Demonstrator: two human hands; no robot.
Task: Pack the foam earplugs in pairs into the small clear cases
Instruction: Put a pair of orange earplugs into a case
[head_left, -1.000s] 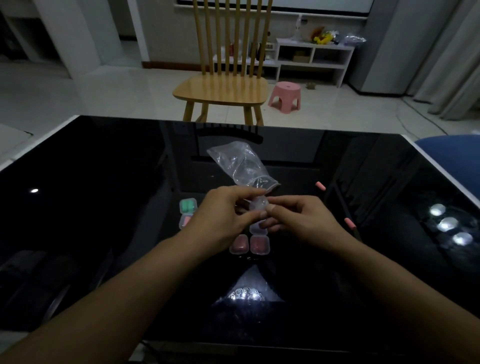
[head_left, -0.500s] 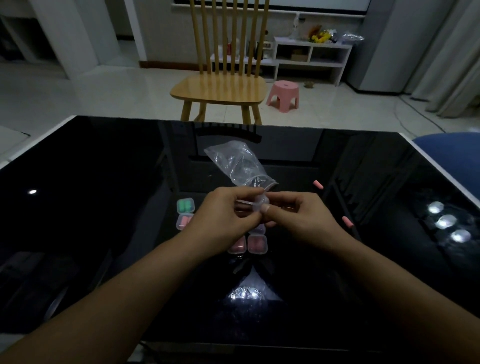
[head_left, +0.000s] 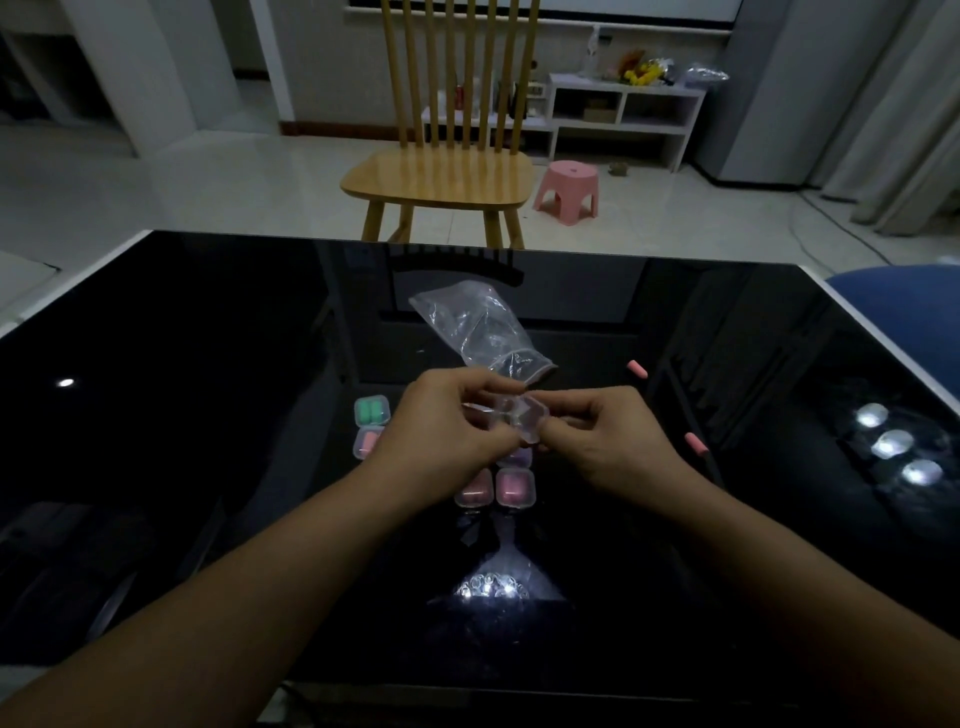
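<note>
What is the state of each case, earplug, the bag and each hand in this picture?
Held case: lifted above the table, gripped by both hands; contents unclear.
Left hand: pinches the held case.
Right hand: pinches the held case.
Green case: on the table, filled.
Pink cases: on the table, filled.
Bag: on the table, crumpled.
Loose earplugs: lying unpacked on the table.

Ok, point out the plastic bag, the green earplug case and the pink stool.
plastic bag (head_left: 475, 325), head view, crumpled middle.
green earplug case (head_left: 372, 410), head view, lid centre.
pink stool (head_left: 571, 176), head view, seat top.
</note>
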